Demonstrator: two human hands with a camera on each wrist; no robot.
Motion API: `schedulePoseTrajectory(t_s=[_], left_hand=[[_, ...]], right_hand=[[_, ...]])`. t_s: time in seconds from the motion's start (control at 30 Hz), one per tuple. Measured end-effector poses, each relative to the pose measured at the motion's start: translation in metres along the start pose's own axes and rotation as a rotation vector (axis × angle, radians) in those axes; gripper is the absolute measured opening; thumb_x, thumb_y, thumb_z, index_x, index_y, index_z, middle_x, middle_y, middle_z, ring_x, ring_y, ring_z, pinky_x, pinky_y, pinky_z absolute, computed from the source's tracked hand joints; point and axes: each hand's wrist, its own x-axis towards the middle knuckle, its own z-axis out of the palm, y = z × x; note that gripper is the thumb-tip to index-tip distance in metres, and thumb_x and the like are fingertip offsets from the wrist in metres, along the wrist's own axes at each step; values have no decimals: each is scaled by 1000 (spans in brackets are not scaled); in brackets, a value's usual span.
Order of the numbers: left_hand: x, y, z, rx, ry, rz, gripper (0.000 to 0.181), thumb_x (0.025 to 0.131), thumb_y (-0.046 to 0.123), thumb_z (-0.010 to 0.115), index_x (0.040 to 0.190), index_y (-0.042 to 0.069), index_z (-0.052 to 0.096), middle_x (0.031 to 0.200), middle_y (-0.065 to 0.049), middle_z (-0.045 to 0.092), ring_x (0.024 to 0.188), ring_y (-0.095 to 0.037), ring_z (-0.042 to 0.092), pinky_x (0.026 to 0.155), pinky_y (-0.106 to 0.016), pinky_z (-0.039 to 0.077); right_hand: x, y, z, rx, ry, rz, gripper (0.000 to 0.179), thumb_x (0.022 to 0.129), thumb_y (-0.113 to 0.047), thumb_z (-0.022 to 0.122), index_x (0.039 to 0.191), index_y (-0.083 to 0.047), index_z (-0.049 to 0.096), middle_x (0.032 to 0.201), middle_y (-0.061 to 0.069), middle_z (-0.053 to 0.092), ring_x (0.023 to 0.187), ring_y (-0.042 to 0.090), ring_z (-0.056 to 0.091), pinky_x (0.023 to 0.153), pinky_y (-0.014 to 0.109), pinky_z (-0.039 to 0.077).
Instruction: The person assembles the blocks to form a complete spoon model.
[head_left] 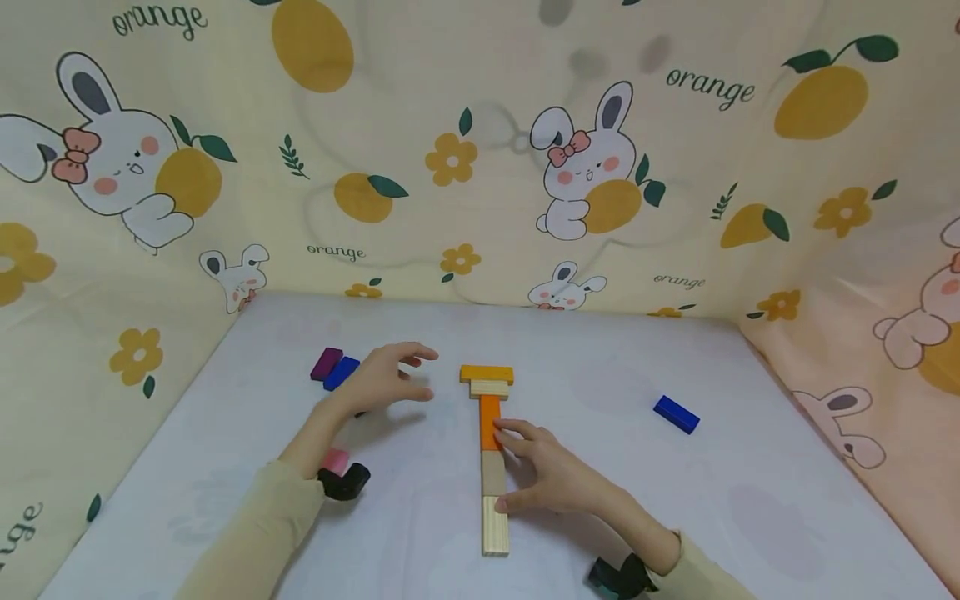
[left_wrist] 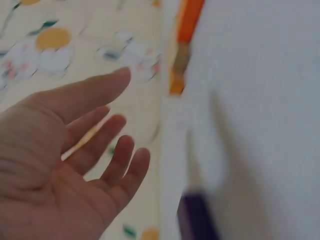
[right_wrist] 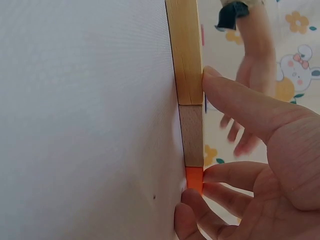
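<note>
Black gear (head_left: 621, 577) sits on the right wrist, nearest of all, by a pale sleeve. Just left of it and a little farther lies a pale wooden block (head_left: 495, 533), the near end of a straight row on the white table (head_left: 570, 358). Beside this row is the right hand (head_left: 555, 473), loosely bent, not clenched: its thumb touches the pale block, its fingertips rest against the orange block (head_left: 490, 412), and a tan block (head_left: 492, 473) lies end to end between those two. On the left, a pink block (head_left: 335, 460) shows partly behind the left wrist. Well to the right, a dark blue block (head_left: 677, 414) lies alone at a slant. Past the orange block, a light wooden crosspiece (head_left: 489, 389) lies across the row, with a yellow-orange block (head_left: 487, 374) along its far side. Left of these, the left hand (head_left: 381, 379) is released, fingers apart, holding nothing. Near it lie a blue block (head_left: 341, 372) and, slightly farther, a purple block (head_left: 326, 364). Farthest is a printed cloth (head_left: 495, 225) with rabbits and oranges.
</note>
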Motion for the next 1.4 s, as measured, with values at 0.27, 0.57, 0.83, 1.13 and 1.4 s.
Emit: schedulePoseTrajectory(t_s=[0.27,0.57,0.83,1.13,1.4], left_hand=[[-38,-43,-47,25,16,-42,52,81,22,83,130,13,65,130,-10,60,113,-30,58,92,-45,49],[-53,-68,-63,-42,-103,-30,52,83,12,80,132,6,62,122,-13,66,110,-28,62,91,-43,50],[-51,-69,-59,4,-130,-70,56,81,12,82,133,10,62,106,-5,70,98,-20,66,93,-51,47],[-46,-66,-53,36,-134,-112,56,79,8,83,131,12,64,102,-2,69,96,-20,65,92,-49,49],[-46,-61,-48,58,-137,-121,58,78,5,83,132,13,63,100,-4,67,95,-21,63,88,-44,52]], right_hand=[[-1,3,1,8,7,-14,95,76,-53,81,149,-5,42,157,8,27,139,37,27,106,58,31],[-1,1,0,2,-7,-22,94,77,-53,80,149,-5,42,158,9,27,139,37,28,106,58,32],[-3,0,-1,-3,-3,-23,94,77,-52,80,149,-4,42,157,8,28,138,36,28,106,57,32],[-3,1,-2,6,-1,-29,94,77,-52,80,149,-4,42,157,8,28,138,36,28,106,57,32],[-3,1,-1,9,-2,-30,94,76,-51,81,148,-4,43,157,7,28,138,37,28,106,57,32]])
